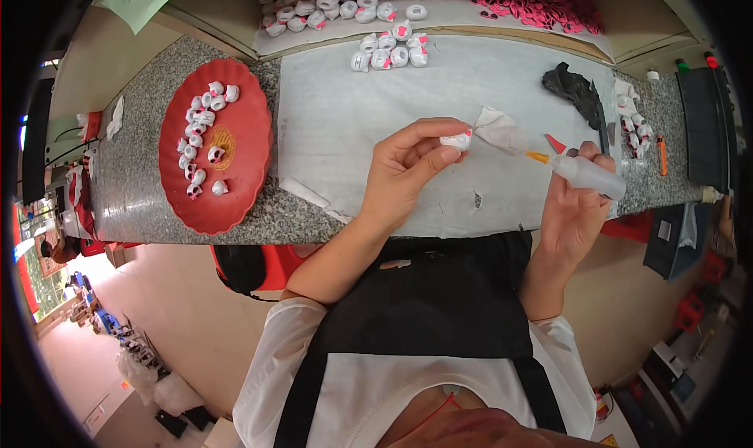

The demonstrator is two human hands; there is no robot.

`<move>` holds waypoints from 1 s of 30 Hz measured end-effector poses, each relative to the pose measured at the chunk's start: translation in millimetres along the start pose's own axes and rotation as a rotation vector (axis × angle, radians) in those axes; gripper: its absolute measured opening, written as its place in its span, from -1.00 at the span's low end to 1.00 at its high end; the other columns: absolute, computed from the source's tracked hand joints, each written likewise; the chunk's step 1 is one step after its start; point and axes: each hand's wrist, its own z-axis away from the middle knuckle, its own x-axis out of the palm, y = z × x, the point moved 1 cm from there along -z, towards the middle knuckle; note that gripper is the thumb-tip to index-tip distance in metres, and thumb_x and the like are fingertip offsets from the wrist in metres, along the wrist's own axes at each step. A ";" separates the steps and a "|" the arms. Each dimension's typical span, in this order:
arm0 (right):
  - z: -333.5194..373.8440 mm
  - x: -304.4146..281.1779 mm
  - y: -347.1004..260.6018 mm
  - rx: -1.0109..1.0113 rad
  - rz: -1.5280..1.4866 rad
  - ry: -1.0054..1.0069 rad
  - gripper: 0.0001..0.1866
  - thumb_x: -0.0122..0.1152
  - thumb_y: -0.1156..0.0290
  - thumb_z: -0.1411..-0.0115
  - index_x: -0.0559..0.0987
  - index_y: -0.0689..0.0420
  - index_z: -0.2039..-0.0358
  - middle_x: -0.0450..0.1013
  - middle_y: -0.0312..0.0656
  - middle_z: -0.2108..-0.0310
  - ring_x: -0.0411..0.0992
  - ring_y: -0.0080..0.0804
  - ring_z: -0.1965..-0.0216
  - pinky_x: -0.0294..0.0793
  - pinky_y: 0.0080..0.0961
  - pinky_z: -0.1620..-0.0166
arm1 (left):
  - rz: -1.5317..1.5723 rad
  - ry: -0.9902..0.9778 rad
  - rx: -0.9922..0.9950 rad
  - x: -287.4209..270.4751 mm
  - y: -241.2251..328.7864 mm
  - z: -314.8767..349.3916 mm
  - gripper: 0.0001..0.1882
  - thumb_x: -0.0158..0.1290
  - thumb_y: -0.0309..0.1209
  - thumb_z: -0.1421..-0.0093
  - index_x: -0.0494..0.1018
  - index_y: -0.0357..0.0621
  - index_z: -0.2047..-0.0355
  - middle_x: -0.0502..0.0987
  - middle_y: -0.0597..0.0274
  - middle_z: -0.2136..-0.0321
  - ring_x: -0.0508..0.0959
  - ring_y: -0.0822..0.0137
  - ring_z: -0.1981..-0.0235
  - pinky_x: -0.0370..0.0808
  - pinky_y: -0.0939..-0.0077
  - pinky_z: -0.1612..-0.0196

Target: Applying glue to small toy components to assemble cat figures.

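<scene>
Between the thumb and fingers of my left hand (pixel 408 165) is a small white figurine head (pixel 456 141) with a pink spot on it. My right hand (pixel 576 213) grips a translucent squeeze bottle (pixel 588 176), which lies tilted with its orange nozzle (pixel 536 157) pointing left toward the figurine head. A gap separates the nozzle from the piece. Behind and between the hands, a crumpled white tissue (pixel 500 128) rests on the white paper sheet (pixel 337 118). A small red pointed piece (pixel 555 143) lies just beyond the bottle.
On the left stands a red scalloped plate (pixel 251 154) with several white pieces. More white pieces (pixel 390 53) sit at the back of the sheet, below a shelf with pink parts (pixel 537 2). Black crumpled plastic (pixel 572 91) and an orange pen-like tool (pixel 662 156) lie right.
</scene>
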 end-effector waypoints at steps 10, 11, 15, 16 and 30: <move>13.9 19.1 0.0 -0.500 0.687 -0.361 -0.60 0.32 0.44 0.30 0.33 0.16 0.43 0.25 -0.16 0.45 0.28 -0.45 0.56 0.30 -0.63 0.49 | -0.086 -0.058 0.149 0.8 -1.0 3.8 -0.73 -0.05 -0.65 0.08 0.28 -0.33 0.29 0.31 0.06 0.24 0.35 0.33 0.21 0.30 0.50 0.16; 15.1 19.9 0.1 -0.498 0.687 -0.360 -0.60 0.32 0.44 0.30 0.33 0.16 0.43 0.25 -0.16 0.45 0.28 -0.45 0.56 0.30 -0.63 0.49 | -0.074 -0.050 0.152 0.8 -0.8 4.6 -0.72 -0.06 -0.65 0.08 0.28 -0.33 0.28 0.31 0.06 0.24 0.35 0.32 0.21 0.29 0.50 0.15; 15.6 17.8 1.4 -0.501 0.672 -0.384 -0.59 0.32 0.44 0.30 0.32 0.15 0.42 0.25 -0.17 0.46 0.28 -0.47 0.57 0.29 -0.66 0.51 | -0.139 -0.054 0.157 -0.3 -0.9 3.7 -0.69 -0.06 -0.65 0.07 0.27 -0.33 0.24 0.32 0.06 0.24 0.35 0.32 0.21 0.26 0.50 0.12; 15.8 17.8 1.8 -0.503 0.674 -0.399 -0.58 0.33 0.44 0.30 0.32 0.15 0.41 0.25 -0.18 0.46 0.28 -0.48 0.57 0.29 -0.66 0.51 | -0.140 -0.052 0.157 0.0 -0.9 4.2 -0.69 -0.06 -0.65 0.07 0.27 -0.33 0.24 0.32 0.06 0.24 0.35 0.32 0.21 0.26 0.50 0.12; 16.6 17.0 1.9 -0.501 0.693 -0.435 -0.56 0.33 0.50 0.33 0.32 0.15 0.40 0.24 -0.18 0.46 0.28 -0.50 0.59 0.29 -0.66 0.53 | -0.039 -0.030 0.049 5.0 2.2 4.5 -0.62 -0.05 -0.65 0.08 0.21 -0.35 0.18 0.34 0.05 0.25 0.34 0.32 0.17 0.26 0.50 0.10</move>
